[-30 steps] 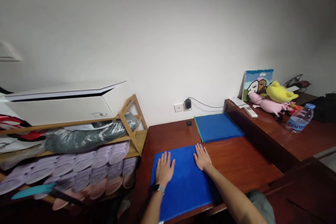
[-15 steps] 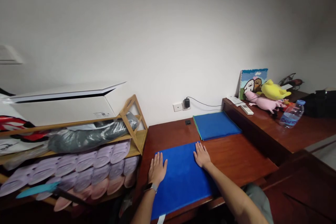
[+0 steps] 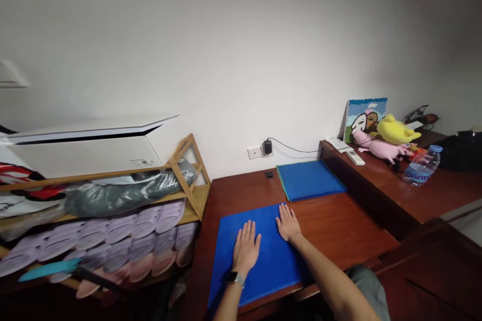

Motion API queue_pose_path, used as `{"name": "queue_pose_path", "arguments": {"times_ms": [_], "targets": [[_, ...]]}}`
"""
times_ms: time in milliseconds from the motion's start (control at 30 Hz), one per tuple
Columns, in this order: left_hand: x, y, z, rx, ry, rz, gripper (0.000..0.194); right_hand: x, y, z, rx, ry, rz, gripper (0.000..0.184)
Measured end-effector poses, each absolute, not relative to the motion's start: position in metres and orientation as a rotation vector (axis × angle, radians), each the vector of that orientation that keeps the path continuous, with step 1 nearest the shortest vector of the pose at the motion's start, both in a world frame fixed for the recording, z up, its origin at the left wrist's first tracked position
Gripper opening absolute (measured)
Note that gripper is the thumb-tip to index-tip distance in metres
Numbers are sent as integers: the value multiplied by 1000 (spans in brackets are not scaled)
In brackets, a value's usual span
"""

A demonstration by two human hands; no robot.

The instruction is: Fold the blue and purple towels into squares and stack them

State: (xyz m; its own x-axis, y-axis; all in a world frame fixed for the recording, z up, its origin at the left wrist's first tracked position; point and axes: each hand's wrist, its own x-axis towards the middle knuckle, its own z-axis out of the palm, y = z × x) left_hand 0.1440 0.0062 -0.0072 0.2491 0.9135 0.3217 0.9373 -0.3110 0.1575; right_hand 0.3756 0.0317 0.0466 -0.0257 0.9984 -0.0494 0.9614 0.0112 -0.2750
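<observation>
A bright blue cloth (image 3: pixel 265 273) lies flat on the reddish-brown wooden desk (image 3: pixel 237 193), reaching its front edge. My left hand (image 3: pixel 246 250) rests palm down on the cloth, left of its middle, fingers stretched out; a watch (image 3: pixel 236 278) circles that wrist. At the cloth's far right corner, my right hand (image 3: pixel 288 222) lies flat with its fingers extended. Neither hand grips anything. Farther back on the desk, near the wall, is a folded blue cloth (image 3: pixel 311 179) with a green edge.
Left of the desk stands a wooden rack (image 3: pixel 194 180) with slippers (image 3: pixel 124 228) and a white box (image 3: pixel 86 153). On the raised surface at right are a water bottle (image 3: pixel 422 168), plush toys (image 3: pixel 384 148) and a remote (image 3: pixel 355 158). A charger (image 3: pixel 267 147) is plugged into the wall.
My left hand has slid right across the cloth, away from its left edge, staying flat. My right hand remains at the far right corner.
</observation>
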Motion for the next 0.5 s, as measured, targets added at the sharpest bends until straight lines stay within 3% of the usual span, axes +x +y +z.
{"name": "queue_pose_path", "arguments": {"times_ms": [200, 500], "targets": [[50, -20, -20, -2158, -1924, -639, 67, 375, 34, 60, -2110, -2126, 405, 70], [53, -25, -12, -2126, -1873, -640, 68, 369, -37, 44, -2064, -2039, 200, 66]]}}
